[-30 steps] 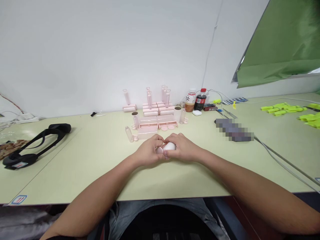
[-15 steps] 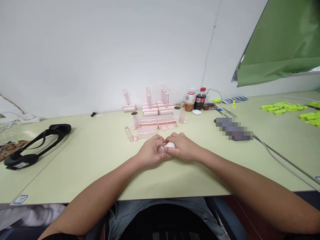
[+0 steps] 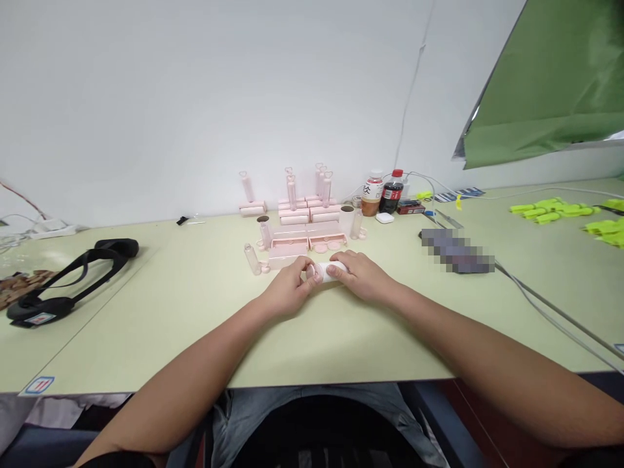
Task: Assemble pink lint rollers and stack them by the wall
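Observation:
A short white cylinder (image 3: 332,272) with a pale pink round end piece (image 3: 312,270) lies sideways between my hands, just above the table. My left hand (image 3: 290,287) pinches the pink end with thumb and fingers. From the other side, my right hand (image 3: 363,275) wraps round the white part, its thumb on top. Just beyond my hands lie open pink cases (image 3: 326,242) and a pink lid panel (image 3: 287,259). A small clear bottle (image 3: 252,259) stands tilted to the left, close to small pink pieces (image 3: 264,266).
Closed pink cases (image 3: 294,220) and pink tubes with loops (image 3: 292,194) stand by the wall. White cylinders with brown tops (image 3: 346,221) flank the cases. Two drink bottles (image 3: 391,193) are behind right. A blurred-out dark object (image 3: 455,251) lies right, a black headset strap (image 3: 73,283) left.
My hands have drawn slightly apart, and the white cylinder has turned sideways, so more of its length shows between them. The things on the table have stayed in place.

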A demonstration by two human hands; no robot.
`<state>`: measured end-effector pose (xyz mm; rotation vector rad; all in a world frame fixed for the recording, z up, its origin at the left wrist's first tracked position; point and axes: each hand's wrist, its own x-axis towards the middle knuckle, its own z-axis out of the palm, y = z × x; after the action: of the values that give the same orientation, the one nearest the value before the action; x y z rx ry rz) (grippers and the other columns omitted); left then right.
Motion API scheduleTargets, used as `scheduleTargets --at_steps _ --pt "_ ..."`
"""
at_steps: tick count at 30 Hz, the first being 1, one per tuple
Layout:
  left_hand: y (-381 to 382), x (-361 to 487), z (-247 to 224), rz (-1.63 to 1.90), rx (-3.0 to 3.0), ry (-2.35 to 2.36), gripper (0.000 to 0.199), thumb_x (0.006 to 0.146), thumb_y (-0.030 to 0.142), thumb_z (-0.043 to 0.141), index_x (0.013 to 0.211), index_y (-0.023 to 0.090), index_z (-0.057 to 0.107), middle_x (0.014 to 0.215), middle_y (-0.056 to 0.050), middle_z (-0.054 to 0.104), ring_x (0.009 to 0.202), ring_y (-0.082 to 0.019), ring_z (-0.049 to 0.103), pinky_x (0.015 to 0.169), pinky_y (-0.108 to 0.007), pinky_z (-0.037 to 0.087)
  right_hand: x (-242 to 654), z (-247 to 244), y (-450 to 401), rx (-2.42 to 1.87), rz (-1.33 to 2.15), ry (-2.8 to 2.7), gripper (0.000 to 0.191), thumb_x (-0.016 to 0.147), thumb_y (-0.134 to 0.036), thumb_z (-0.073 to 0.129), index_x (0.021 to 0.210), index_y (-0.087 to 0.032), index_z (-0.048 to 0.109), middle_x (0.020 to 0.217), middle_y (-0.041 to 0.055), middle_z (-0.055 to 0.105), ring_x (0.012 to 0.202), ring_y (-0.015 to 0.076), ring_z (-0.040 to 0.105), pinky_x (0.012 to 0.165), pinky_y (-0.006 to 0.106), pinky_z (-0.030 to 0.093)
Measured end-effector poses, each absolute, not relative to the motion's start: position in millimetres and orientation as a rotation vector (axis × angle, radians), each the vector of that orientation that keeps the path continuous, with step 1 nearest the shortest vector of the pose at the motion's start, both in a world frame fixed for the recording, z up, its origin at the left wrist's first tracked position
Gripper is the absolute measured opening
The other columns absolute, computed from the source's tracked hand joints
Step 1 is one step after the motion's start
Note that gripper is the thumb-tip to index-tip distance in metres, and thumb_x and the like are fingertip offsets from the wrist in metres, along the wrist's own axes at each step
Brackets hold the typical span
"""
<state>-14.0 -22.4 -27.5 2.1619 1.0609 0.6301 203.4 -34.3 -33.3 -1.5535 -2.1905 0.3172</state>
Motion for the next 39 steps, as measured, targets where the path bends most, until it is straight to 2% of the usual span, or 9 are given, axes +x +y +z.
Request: scheduleTargets --at_steps 2,6,11,13,19,36,39 --pt "-21 -13 -30 0.628 2.172 1.048 0.044 0.091 0.056 0.043 0.117 0.02 0.051 0.098 -0.004 0.063 0.074 -0.017 0.059 0.067 -0.03 0.045 205 -36 -32 -1.589 0.344 -2.165 0.052 0.095 -0.06 0.035 0.108 -0.017 0.062 0.102 0.0124 0.065 0.094 0.0262 0.057 0.082 0.036 0.04" --pt "-19 -9 -36 0.663 2.231 1.087 0.054 0.086 0.053 0.055 0.126 0.018 0.052 0.113 -0.009 0.064 0.092 -0.023 0.061 0.081 -0.036 0.047 205 -37 -31 -1.63 0.372 -2.148 0.045 0.094 -0.055 0.041 0.106 -0.018 0.063 0.101 0.0115 0.064 0.093 0.0251 0.058 0.079 0.033 0.04" --pt "-15 -7 -40 0.639 2.222 1.19 0.066 0.078 0.052 0.065 0.132 0.015 0.052 0.117 -0.012 0.065 0.098 -0.027 0.062 0.083 -0.036 0.047 206 -36 -28 -1.645 0.401 -2.134 0.044 0.095 -0.055 0.039 0.091 -0.019 0.064 0.091 0.0089 0.064 0.084 0.0221 0.058 0.073 0.03 0.039" --pt "-13 -9 -39 0.62 2.182 1.243 0.064 0.079 0.054 0.064 0.129 0.016 0.054 0.114 -0.011 0.066 0.097 -0.027 0.063 0.081 -0.036 0.047 207 -36 -27 -1.644 0.414 -2.127 0.044 0.095 -0.055 0.038 0.091 -0.019 0.063 0.09 0.0083 0.064 0.083 0.022 0.058 0.072 0.03 0.038" --pt "-11 -13 -35 0.584 2.15 1.261 0.046 0.081 0.058 0.058 0.106 0.02 0.064 0.1 -0.005 0.07 0.089 -0.025 0.064 0.073 -0.032 0.046 209 -36 -25 -1.615 0.483 -2.08 0.041 0.094 -0.053 0.04 0.086 -0.019 0.062 0.089 0.0072 0.065 0.082 0.0218 0.058 0.071 0.03 0.038" --pt "-12 -11 -37 0.567 2.2 1.312 0.035 0.084 0.05 0.056 0.098 0.019 0.064 0.094 -0.006 0.069 0.081 -0.023 0.062 0.065 -0.03 0.041 209 -35 -26 -1.639 0.528 -2.061 0.04 0.093 -0.054 0.039 0.086 -0.02 0.059 0.086 0.0053 0.067 0.078 0.021 0.059 0.065 0.029 0.037" --pt "-11 -11 -40 0.602 2.193 1.298 0.037 0.084 0.051 0.056 0.099 0.019 0.064 0.092 -0.005 0.069 0.08 -0.022 0.061 0.065 -0.03 0.041 210 -34 -28 -1.62 0.566 -2.072 0.036 0.085 -0.055 0.053 0.09 -0.02 0.06 0.088 0.0052 0.068 0.078 0.0211 0.059 0.063 0.028 0.037"
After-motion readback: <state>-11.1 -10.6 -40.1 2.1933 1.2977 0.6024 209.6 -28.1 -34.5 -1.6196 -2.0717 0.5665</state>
